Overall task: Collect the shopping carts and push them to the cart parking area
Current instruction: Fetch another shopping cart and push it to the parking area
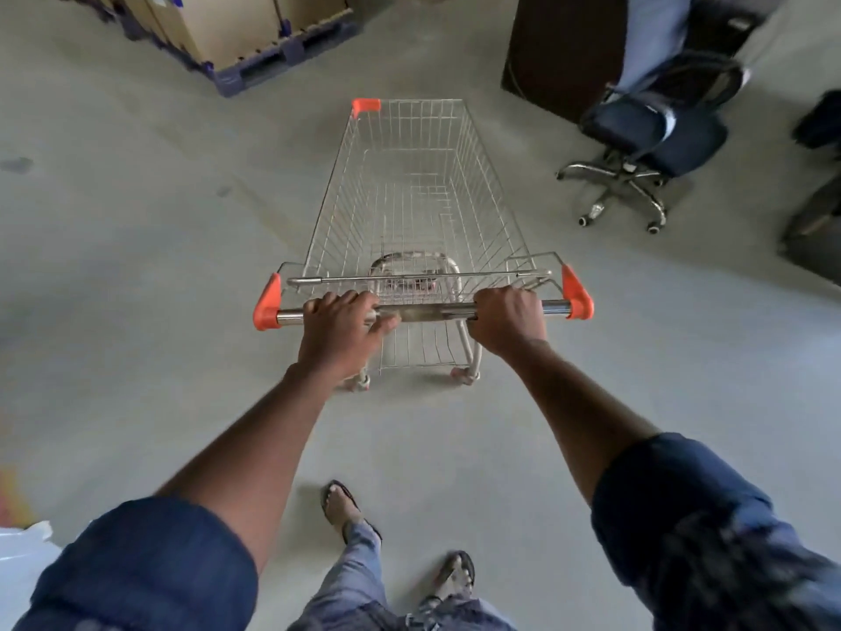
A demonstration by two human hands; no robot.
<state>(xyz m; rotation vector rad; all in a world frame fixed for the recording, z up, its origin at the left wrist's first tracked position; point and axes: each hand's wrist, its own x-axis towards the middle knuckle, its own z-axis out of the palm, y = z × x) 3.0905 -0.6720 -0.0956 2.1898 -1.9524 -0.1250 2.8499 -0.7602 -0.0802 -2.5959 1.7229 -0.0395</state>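
Both arms reaching forward, nearly straight, dark blue sleeves rolled above the elbows. Left hand (339,327) gripping palm-down, fingers curling over, thumb sticking out to the right. Right hand (507,318) closing in a full fist, knuckles up. Left foot stepping ahead of right.

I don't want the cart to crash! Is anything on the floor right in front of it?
Nothing visible sits straight ahead of the shopping cart; the floor there is bare. An office chair stands ahead to the right, and a pallet of boxes ahead to the left, both apart from it. The parking area isn't in view.
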